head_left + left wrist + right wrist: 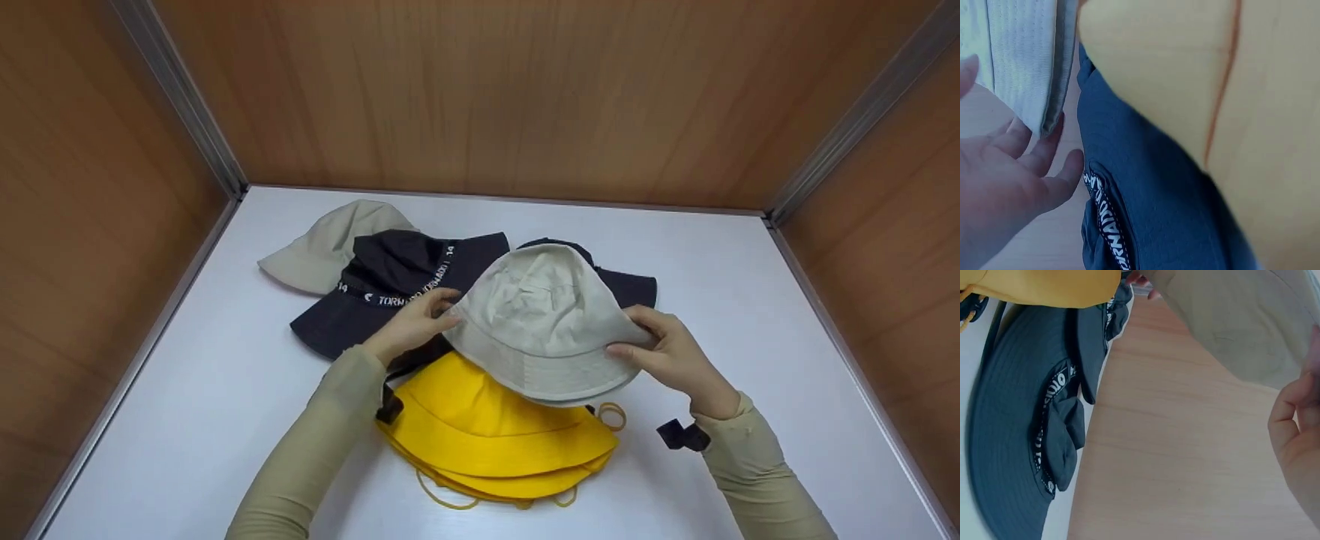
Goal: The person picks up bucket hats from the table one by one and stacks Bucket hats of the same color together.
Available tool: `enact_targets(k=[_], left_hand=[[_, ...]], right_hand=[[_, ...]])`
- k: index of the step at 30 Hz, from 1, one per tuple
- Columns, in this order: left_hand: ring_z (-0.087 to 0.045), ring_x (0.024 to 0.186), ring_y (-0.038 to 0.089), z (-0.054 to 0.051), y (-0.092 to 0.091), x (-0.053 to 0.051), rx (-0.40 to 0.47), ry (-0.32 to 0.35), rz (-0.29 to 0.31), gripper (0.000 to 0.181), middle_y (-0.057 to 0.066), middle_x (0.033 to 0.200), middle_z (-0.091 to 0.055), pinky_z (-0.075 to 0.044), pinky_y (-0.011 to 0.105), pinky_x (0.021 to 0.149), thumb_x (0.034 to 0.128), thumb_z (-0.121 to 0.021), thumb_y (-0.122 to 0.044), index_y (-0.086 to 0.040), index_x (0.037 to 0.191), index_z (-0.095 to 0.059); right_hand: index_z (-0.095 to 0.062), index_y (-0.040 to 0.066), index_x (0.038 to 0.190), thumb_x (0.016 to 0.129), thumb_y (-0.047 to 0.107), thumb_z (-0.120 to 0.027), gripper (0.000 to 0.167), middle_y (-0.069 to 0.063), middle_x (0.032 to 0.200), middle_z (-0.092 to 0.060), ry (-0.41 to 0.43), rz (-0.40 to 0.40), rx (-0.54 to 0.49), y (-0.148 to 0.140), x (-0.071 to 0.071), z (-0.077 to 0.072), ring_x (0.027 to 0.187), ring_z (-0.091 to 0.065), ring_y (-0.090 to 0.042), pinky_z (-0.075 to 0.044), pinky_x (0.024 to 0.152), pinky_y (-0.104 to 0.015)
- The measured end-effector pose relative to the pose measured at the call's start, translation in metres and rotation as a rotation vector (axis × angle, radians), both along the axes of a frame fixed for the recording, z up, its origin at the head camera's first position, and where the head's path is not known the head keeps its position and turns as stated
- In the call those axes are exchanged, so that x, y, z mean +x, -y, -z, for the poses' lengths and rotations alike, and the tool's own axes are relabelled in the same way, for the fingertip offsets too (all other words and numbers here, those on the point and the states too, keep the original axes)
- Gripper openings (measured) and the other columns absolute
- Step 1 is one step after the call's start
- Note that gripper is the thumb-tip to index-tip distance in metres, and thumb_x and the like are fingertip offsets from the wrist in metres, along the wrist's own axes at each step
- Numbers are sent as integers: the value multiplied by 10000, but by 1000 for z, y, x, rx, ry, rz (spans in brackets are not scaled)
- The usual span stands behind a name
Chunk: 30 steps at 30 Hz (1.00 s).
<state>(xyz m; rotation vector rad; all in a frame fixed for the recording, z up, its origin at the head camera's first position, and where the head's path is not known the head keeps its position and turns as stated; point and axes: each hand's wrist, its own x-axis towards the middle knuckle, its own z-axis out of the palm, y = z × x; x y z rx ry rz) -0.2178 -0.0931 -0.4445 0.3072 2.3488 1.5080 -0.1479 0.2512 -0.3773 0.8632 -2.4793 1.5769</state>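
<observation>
A pale grey bucket hat (536, 300) is held up above the other hats, crown up. My right hand (671, 352) pinches the right side of its brim, thumb in front. At the left edge of the brim is my left hand (416, 322); in the left wrist view the left hand (1016, 174) has its thumb over the front and fingers behind the brim (1022, 67). Below it lie yellow bucket hats (495, 442) with overlapping brims and thin cords. Behind the left hand rests a black bucket hat (390, 262) with a white-lettered band.
A beige bucket hat (322, 247) lies at the back left, partly under the black one. Another black hat (634, 285) is mostly hidden behind the pale hat. The white table (750, 300) is bounded by wooden panels (480, 97) at the back and sides.
</observation>
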Motion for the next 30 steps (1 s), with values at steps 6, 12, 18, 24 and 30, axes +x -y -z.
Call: enact_targets(k=[6,12,18,24,30], left_hand=[[-530,834,163,-8,-14,6,-47,-138,-40,135,104,978,-639,-443,255,761,905,-609,-90,-5,1006,-640],[-516,763,144,-21,-39,18,-49,-156,-2,82,61,888,-619,-443,247,704,901,-608,-103,-42,949,-637],[-531,762,129,-29,-73,29,-93,-147,120,134,80,902,-641,-469,236,688,895,-591,-93,-18,993,-644],[-539,749,132,-26,-110,38,-182,-73,203,177,61,941,-648,-474,234,650,885,-606,-111,-44,1042,-651],[-535,741,113,-17,-148,51,-245,-10,250,213,10,918,-631,-477,217,660,888,-610,-120,-56,1089,-641]], right_hand=[[-586,-70,1098,817,-30,-687,301,147,938,-607,137,162,67,-23,-6,0,785,-566,-54,-488,694,-183],[-558,-66,1155,906,85,-623,298,133,887,-618,256,227,145,-62,-13,8,712,-600,-60,-508,633,-222],[-537,-67,1130,946,152,-573,288,68,796,-630,394,199,248,-104,-20,17,679,-602,-83,-506,611,-259],[-551,-33,1060,936,213,-584,277,-3,856,-596,534,171,424,-137,-25,27,752,-537,-88,-452,665,-257],[-552,-40,1079,924,220,-576,303,-61,947,-582,651,149,588,-164,-26,37,828,-506,-142,-436,710,-289]])
